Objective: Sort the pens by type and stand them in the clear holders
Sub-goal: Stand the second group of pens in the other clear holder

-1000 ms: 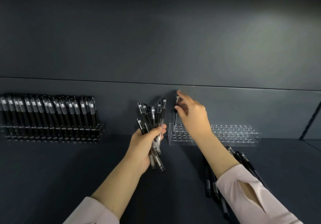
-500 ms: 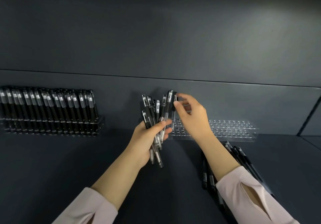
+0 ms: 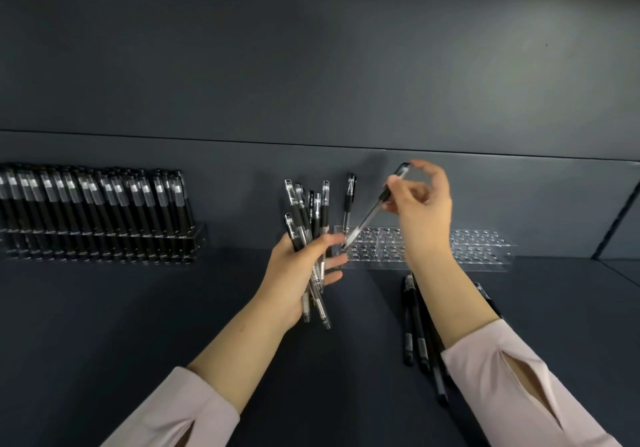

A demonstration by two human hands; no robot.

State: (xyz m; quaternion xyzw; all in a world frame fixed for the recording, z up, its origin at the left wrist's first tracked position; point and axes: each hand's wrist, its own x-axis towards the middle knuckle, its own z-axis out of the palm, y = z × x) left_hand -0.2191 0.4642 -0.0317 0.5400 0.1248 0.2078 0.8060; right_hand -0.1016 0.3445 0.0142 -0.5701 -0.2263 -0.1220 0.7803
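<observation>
My left hand [image 3: 299, 273] grips a bundle of clear-barrelled pens [image 3: 308, 235] with black caps, held upright in front of a clear holder [image 3: 485, 249] full of round holes. One pen [image 3: 349, 200] stands alone in the holder's far left corner. My right hand [image 3: 420, 211] pinches a single pen [image 3: 375, 209] near its cap. This pen is tilted, with its tip low over the holder's left end beside my left fingers. A second clear holder [image 3: 197, 235] at the left is packed with several upright black pens [image 3: 97, 204].
Several black pens [image 3: 415, 325] lie loose on the dark table under my right forearm, with another [image 3: 486, 297] to the right of it. A dark wall panel rises just behind both holders. A seam [image 3: 613, 224] runs along the table's right side.
My right hand let go of the pen that now stands in the holder's corner, drew one pen out of the left hand's bundle, and now holds it tilted over the holder.
</observation>
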